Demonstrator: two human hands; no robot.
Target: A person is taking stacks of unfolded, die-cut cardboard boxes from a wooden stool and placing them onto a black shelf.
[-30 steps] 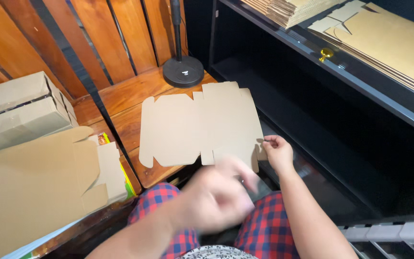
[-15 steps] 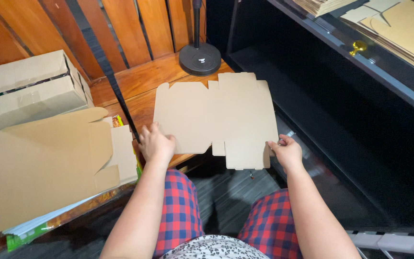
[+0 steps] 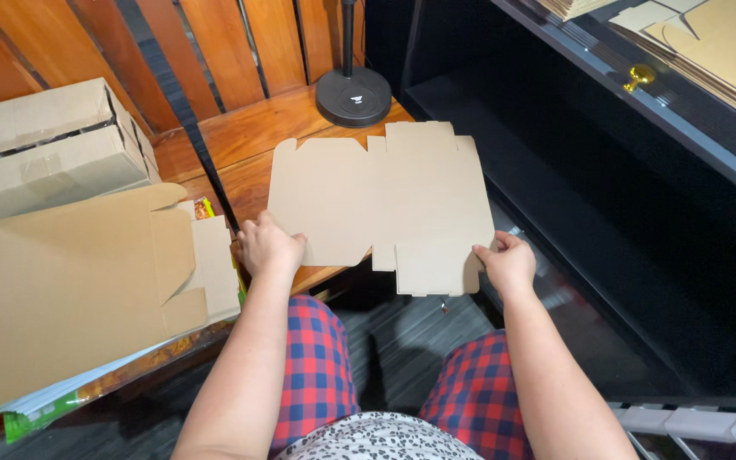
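Note:
A flat, die-cut brown cardboard box blank (image 3: 385, 200) lies partly on a low wooden table (image 3: 232, 145), its right part hanging over the edge. My left hand (image 3: 267, 245) grips the blank's near left edge. My right hand (image 3: 506, 262) pinches its near right corner. Both arms reach out over my lap in red and blue checked cloth.
More flat cardboard blanks (image 3: 70, 281) lie at the left on the table, over white and green sheets. A closed cardboard carton (image 3: 44, 145) stands behind them. A round black stand base (image 3: 353, 95) sits at the table's back. A black shelf (image 3: 641, 111) at the right carries stacked blanks.
A second ago my left hand was blurred in front of me; it has since reached the blank's left edge and taken hold. The blank now sits squarer between both hands.

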